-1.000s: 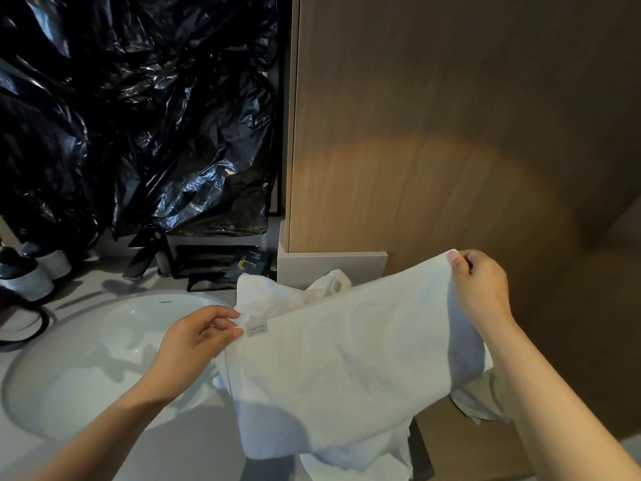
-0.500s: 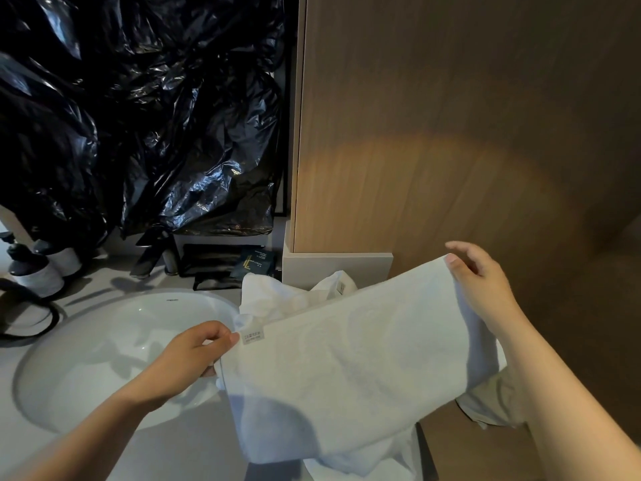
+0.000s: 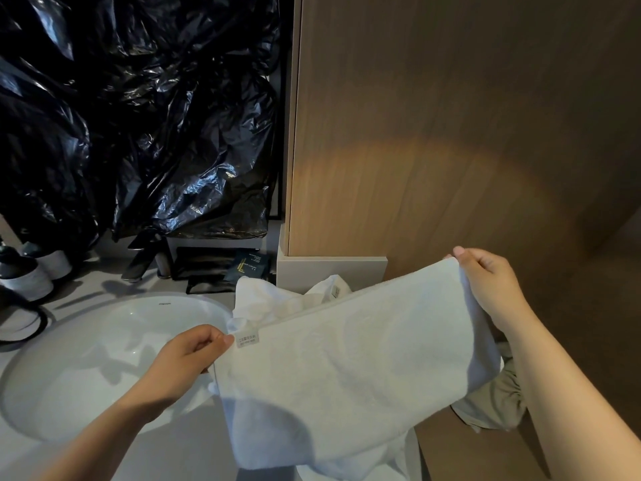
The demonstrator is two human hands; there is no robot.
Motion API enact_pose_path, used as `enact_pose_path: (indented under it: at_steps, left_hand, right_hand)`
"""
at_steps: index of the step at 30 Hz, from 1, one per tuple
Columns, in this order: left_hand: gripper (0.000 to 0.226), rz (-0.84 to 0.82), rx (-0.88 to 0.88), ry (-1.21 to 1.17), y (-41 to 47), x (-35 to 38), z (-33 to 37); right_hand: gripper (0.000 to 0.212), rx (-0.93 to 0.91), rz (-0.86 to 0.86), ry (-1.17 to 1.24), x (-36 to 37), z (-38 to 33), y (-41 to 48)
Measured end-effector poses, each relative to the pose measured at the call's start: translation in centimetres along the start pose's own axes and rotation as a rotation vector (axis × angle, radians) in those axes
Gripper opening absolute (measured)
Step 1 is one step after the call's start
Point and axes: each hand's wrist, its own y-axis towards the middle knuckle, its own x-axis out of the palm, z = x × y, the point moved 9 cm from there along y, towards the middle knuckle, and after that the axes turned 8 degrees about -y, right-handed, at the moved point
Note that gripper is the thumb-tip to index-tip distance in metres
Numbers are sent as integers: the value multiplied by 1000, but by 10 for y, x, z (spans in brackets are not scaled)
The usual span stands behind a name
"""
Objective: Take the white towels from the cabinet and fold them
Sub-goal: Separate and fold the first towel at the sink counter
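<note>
Your left hand (image 3: 189,355) pinches tagged corner of white towel (image 3: 347,369) just over right rim of sink (image 3: 86,359). Right hand (image 3: 489,282) pinches other top corner, higher, well away from sink. Long axis runs hand to hand, rest hangs below. Guessing next fold brings corners together, either hand can travel.

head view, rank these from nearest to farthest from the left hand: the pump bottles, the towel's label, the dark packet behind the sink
1. Towel label: right beside the left hand, at the corner of the white towel that it pinches.
2. Dark packet: behind the sink, farther back.
3. Pump bottles: far left, diagonally across the sink.
</note>
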Motion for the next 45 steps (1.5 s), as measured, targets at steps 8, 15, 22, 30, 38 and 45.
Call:
enact_pose_path:
  at_steps: [8, 15, 22, 30, 38, 45]
  left_hand:
    - [32, 24, 14, -22, -4, -1, 1]
    - [33, 46, 6, -43, -8, -2, 1]
    - [32, 106, 17, -31, -10, -2, -1]
    - [30, 135, 38, -39, -16, -4, 4]
    - [17, 163, 77, 99, -10, -8, 11]
    - [27, -21, 204, 565, 13, 26, 64]
  right_hand:
    - [18, 150, -133, 172, 3, 10, -1]
    - [14, 131, 10, 187, -1, 10, -4]
    - [11, -36, -148, 104, 10, -8, -12]
    - [9, -93, -128, -53, 4, -7, -7]
    - [19, -56, -43, -49, 14, -3, -5]
    - [11, -168, 60, -10, 9, -29, -10]
